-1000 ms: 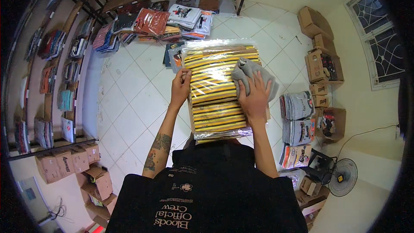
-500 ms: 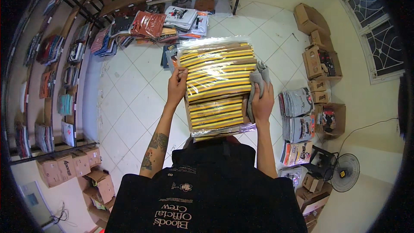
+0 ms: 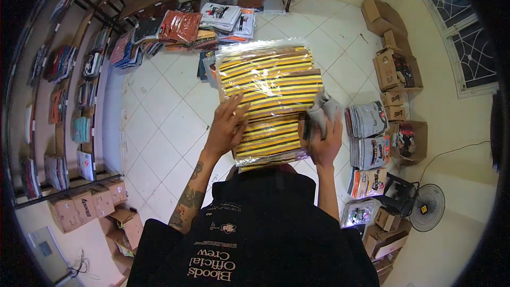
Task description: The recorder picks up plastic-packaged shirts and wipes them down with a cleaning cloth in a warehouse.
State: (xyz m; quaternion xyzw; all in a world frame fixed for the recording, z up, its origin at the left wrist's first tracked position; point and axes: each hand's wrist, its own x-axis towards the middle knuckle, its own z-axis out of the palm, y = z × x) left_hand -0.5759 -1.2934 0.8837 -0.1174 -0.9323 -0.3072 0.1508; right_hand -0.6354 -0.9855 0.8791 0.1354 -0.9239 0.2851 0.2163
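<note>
A stack of yellow, black and brown striped garments in clear plastic bags (image 3: 271, 87) lies in front of my body. My left hand (image 3: 228, 122) rests on the left edge of the stack, its fingers lying over the plastic. At the stack's right side my right hand (image 3: 325, 143) is closed on a crumpled grey cloth (image 3: 325, 110), which touches the striped bags. Motion blurs the right fingers a little. What supports the stack is hidden beneath it.
Bagged clothes piles (image 3: 180, 26) lie on the tiled floor beyond the stack. Shelves (image 3: 79, 90) of folded garments line the left. To the right stand garment stacks (image 3: 366, 119), cardboard boxes (image 3: 390, 69) and a fan (image 3: 426, 207).
My left hand has moved from gripping the stack's upper left edge down onto its left side, fingers now over the plastic. My right hand has shifted slightly down with the grey cloth.
</note>
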